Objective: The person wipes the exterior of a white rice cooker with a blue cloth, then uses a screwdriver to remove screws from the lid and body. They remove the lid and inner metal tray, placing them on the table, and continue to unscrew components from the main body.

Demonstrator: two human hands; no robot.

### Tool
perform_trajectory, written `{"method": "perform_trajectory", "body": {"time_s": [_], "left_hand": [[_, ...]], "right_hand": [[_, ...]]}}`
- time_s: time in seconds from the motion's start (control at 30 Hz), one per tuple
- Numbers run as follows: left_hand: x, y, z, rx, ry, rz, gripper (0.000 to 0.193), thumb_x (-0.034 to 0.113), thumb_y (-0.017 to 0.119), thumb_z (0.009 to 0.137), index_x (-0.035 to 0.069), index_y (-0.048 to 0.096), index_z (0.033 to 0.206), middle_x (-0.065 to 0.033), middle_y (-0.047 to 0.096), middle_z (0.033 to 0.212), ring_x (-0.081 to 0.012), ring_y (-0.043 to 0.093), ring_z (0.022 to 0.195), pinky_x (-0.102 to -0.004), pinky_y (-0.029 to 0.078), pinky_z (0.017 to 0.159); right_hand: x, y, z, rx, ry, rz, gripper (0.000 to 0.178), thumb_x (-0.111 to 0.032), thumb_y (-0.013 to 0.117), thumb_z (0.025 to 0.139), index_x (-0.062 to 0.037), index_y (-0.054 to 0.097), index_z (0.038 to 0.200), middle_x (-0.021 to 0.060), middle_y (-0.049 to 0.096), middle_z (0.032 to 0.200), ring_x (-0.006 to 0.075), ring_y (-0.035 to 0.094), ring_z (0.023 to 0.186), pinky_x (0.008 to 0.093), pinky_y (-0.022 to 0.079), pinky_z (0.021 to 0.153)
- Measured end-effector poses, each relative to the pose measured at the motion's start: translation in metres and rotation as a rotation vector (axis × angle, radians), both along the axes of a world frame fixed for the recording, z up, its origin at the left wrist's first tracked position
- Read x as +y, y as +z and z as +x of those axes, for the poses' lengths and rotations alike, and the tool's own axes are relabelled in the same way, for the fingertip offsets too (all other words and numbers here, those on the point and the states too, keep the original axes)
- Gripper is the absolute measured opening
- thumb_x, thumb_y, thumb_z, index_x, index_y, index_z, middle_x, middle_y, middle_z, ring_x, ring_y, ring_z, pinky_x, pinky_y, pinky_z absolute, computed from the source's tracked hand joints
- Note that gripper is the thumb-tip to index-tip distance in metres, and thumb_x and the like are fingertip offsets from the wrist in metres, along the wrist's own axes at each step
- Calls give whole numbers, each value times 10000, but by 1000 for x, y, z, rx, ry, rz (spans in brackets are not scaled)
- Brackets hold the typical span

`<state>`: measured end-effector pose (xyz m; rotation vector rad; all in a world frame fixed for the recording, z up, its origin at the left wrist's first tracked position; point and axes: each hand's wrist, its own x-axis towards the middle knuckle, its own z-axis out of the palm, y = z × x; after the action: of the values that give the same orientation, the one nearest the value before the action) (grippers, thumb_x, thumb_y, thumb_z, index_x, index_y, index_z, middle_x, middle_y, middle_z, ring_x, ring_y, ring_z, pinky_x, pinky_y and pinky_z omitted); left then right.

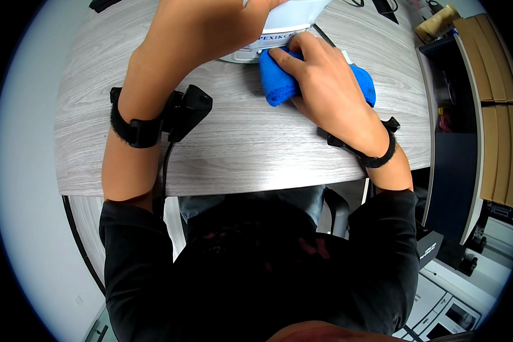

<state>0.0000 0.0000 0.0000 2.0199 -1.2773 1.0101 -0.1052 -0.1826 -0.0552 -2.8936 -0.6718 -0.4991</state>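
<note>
At the top edge stands a white and pale grey appliance with a rounded base and blue lettering; its upper part is cut off, so its kind is unclear. My right hand is closed on a blue cloth, pressing it against the right side of the appliance's base. The cloth sticks out on both sides of the hand. My left hand reaches up beside the appliance from the left. Its fingers mostly run out of the picture, so their grip is hidden.
The grey wood-grain table curves toward me. A dark cable lies behind my right hand. At right is a dark shelf unit with cardboard boxes beside it. Black straps with devices sit on both wrists; a cord hangs from the left one.
</note>
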Motion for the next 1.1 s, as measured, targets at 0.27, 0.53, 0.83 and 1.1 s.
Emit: {"method": "perform_trajectory", "body": {"time_s": [0.27, 0.53, 0.83, 1.1], "left_hand": [[2, 2, 4, 3, 12, 20, 386, 50, 759, 702, 60, 572, 1039, -107, 633, 1049, -283, 595, 1031, -398, 321, 957], [1, 1, 2, -29, 9, -2, 376, 55, 760, 708, 66, 568, 1030, -103, 631, 1047, -282, 594, 1028, -400, 320, 951], [-2, -3, 6, -97, -36, -65, 374, 53, 753, 708, 59, 570, 1034, -109, 635, 1066, -280, 595, 1032, -392, 329, 941], [0, -3, 6, -56, -69, -51, 370, 58, 756, 716, 49, 578, 1039, -126, 643, 1074, -293, 596, 1029, -397, 330, 942]], "right_hand": [[10, -1, 3, -46, 30, -10, 460, -44, 704, 757, -41, 672, 1215, 125, 571, 1010, 288, 597, 918, 414, 485, 744], [-5, 7, 1, 16, -32, 2, 428, -81, 748, 766, -9, 693, 1184, 139, 590, 1006, 302, 610, 933, 422, 506, 775], [16, -5, 3, -60, -16, -54, 460, -77, 733, 770, -60, 688, 1227, 124, 582, 1022, 284, 607, 940, 403, 494, 751], [-2, 6, 1, 35, -66, -35, 468, -84, 765, 741, -62, 704, 1205, 114, 585, 1025, 277, 613, 938, 402, 509, 770]]}}
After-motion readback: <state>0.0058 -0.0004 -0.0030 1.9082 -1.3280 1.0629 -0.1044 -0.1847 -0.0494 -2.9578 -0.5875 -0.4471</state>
